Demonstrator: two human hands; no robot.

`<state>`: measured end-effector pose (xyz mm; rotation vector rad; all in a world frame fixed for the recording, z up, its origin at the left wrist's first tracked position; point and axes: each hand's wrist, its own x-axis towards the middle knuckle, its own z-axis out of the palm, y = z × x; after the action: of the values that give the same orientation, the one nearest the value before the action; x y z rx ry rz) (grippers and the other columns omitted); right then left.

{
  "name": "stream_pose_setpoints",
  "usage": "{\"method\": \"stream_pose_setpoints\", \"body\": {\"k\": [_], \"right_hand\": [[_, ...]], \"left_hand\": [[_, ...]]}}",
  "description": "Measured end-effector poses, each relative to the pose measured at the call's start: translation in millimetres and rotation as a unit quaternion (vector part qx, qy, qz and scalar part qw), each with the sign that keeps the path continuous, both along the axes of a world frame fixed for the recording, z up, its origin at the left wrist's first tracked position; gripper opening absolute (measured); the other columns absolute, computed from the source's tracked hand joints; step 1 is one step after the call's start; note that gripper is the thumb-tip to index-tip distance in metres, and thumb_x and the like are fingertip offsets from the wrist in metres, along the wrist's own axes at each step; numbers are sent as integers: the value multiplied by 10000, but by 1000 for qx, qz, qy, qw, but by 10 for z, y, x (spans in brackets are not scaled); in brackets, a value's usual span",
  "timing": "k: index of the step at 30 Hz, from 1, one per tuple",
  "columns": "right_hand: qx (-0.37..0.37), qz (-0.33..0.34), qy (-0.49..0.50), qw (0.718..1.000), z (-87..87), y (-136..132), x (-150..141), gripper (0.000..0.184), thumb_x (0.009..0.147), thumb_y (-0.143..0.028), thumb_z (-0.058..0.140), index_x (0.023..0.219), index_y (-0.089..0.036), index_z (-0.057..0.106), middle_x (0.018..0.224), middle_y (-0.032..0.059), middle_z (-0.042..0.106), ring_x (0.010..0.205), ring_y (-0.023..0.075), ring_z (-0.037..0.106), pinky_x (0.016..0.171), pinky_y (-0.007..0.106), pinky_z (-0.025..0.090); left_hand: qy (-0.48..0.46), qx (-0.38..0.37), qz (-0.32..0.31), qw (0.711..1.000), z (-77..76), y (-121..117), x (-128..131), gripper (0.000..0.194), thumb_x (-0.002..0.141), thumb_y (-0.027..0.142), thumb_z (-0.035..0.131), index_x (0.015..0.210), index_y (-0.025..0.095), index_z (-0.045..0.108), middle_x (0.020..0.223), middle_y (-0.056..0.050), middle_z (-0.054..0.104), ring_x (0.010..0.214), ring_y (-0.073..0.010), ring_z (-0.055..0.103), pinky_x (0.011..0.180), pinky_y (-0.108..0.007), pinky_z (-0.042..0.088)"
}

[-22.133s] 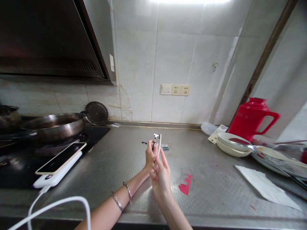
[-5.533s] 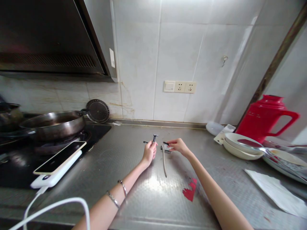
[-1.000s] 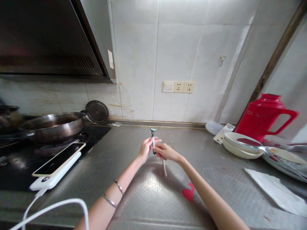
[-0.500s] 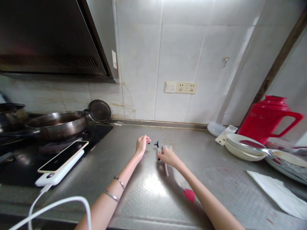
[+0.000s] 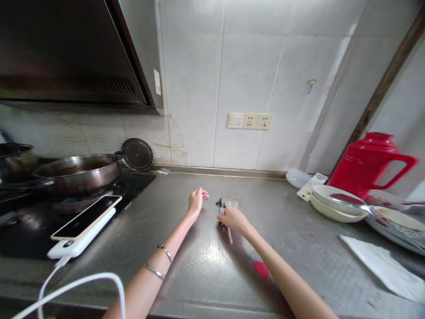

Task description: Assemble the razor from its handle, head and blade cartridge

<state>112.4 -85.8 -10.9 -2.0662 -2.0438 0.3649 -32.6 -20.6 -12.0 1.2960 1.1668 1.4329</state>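
My right hand (image 5: 234, 218) is closed over the steel counter, gripping what looks like a razor (image 5: 220, 207) with a black T-shaped head and a silver-and-black handle. A pale, thin stick (image 5: 229, 235) sticks out below the same hand; whether it is held too, I cannot tell. Just behind the knuckles lies a small clear plastic piece (image 5: 233, 204), partly covered. To the left, my left hand (image 5: 196, 201) has its fingers curled together, with a small dark bit showing at the fingertips. What that is I cannot make out. A gap separates it from the razor head.
On the left, a phone (image 5: 86, 217) rests on a white power bank with a cable (image 5: 99, 275), near a steel pan (image 5: 79, 173) on the hob. At right stand a red thermos (image 5: 367, 166), stacked bowls (image 5: 335, 212) and a white napkin (image 5: 381, 266). A red patch (image 5: 260, 269) shows by my right forearm.
The razor in my right hand has turned slightly, its black head shifting a little right and down, closer to the hand. My left hand has stayed in place.
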Motion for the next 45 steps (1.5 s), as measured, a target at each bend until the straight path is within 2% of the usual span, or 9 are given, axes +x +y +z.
{"method": "stream_pose_setpoints", "body": {"k": [5, 11, 15, 18, 23, 29, 32, 40, 45], "right_hand": [[-5, 1, -27, 1000, 28, -44, -15, 316, 724, -294, 467, 880, -119, 680, 830, 168, 681, 761, 256, 650, 560, 264, 420], [15, -2, -26, 1000, 116, -54, 12, 296, 763, -335, 458, 775, -149, 688, 802, 146, 689, 747, 234, 649, 569, 250, 408], [41, -35, -30, 998, 200, -13, 155, 312, 786, -352, 444, 709, -164, 681, 781, 135, 687, 738, 227, 646, 563, 247, 391], [57, -64, -25, 996, 227, 32, 307, 310, 790, -338, 441, 673, -169, 673, 772, 136, 681, 733, 224, 642, 555, 246, 379], [81, -98, -21, 992, 208, 91, 489, 282, 771, -291, 432, 655, -183, 666, 749, 123, 674, 730, 220, 636, 543, 242, 365], [97, -106, -34, 989, 167, 113, 534, 300, 767, -292, 406, 654, -192, 665, 747, 120, 677, 732, 223, 638, 539, 244, 361], [98, -107, -37, 989, 164, 113, 531, 293, 763, -285, 407, 668, -195, 669, 763, 118, 680, 743, 219, 640, 544, 239, 364], [86, -109, -42, 990, 177, 108, 520, 297, 774, -277, 403, 705, -198, 681, 778, 113, 683, 750, 219, 641, 568, 246, 383], [90, -105, -25, 990, 177, 115, 514, 297, 795, -296, 412, 741, -201, 688, 795, 103, 685, 748, 208, 633, 587, 247, 390]], "left_hand": [[29, -8, -5, 1000, 0, -8, -1, 372, 754, 412, 364, 672, 132, 595, 684, -111, 692, 655, -189, 647, 635, -294, 449], [46, 4, -8, 999, -11, 3, -16, 330, 756, 393, 399, 691, 131, 589, 691, -101, 686, 660, -179, 642, 615, -272, 444], [142, 54, 13, 988, -24, 94, -114, 248, 748, 329, 465, 679, 137, 605, 680, -77, 676, 686, -174, 632, 639, -259, 434], [275, 71, 42, 958, -62, 177, -205, 247, 778, 329, 493, 681, 142, 623, 723, -81, 680, 715, -177, 618, 660, -261, 414], [464, 63, 63, 882, -184, 246, -212, 242, 799, 371, 546, 816, 146, 632, 874, -97, 668, 852, -200, 587, 729, -275, 392], [584, 58, 86, 805, -269, 258, -78, 295, 774, 413, 577, 937, 168, 604, 1007, -108, 620, 1006, -254, 511, 808, -317, 373], [610, 66, 103, 783, -283, 271, -45, 303, 780, 413, 563, 952, 166, 598, 1026, -115, 603, 1006, -265, 502, 811, -329, 370], [617, 72, 100, 777, -294, 288, -17, 276, 802, 375, 534, 978, 170, 588, 1025, -119, 599, 1010, -259, 502, 826, -334, 362], [568, 73, 103, 813, -267, 315, 16, 269, 769, 350, 575, 974, 178, 596, 1018, -102, 619, 1025, -254, 508, 852, -339, 362]]}}
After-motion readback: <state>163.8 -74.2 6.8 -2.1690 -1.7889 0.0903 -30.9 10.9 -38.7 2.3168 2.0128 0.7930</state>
